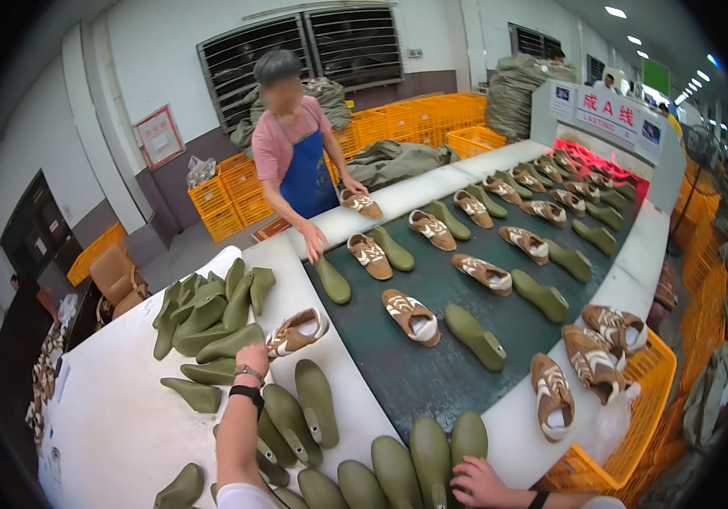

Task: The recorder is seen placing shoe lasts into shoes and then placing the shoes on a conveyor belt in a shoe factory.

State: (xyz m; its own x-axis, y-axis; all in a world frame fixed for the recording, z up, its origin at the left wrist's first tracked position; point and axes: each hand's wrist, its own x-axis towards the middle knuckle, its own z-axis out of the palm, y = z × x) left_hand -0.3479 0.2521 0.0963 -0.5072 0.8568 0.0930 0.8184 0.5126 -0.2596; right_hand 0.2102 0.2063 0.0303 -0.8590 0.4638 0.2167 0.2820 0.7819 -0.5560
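My left hand (252, 357), with a bracelet and a black wristband, is closed at the toe end of a brown-and-white sneaker (299, 331); its fingertips are hidden. The sneaker's opening is turned up and away from the hand. Just left of this hand lies a green shoe last (230, 343), at the edge of a heap of similar lasts (203, 314). At the lower edge, my right hand (476, 483) rests with fingers apart on the lower end of a green last (469, 437). That last ends a row of lasts (394, 467) along the near edge of the white table (126, 407).
A green conveyor belt (364, 356) carries sneakers and lasts in rows from a machine (606, 119). Across it, a person in a blue apron (309, 170) touches a sneaker and a last. Several sneakers (553, 394) sit on the right ledge beside an orange crate (648, 407).
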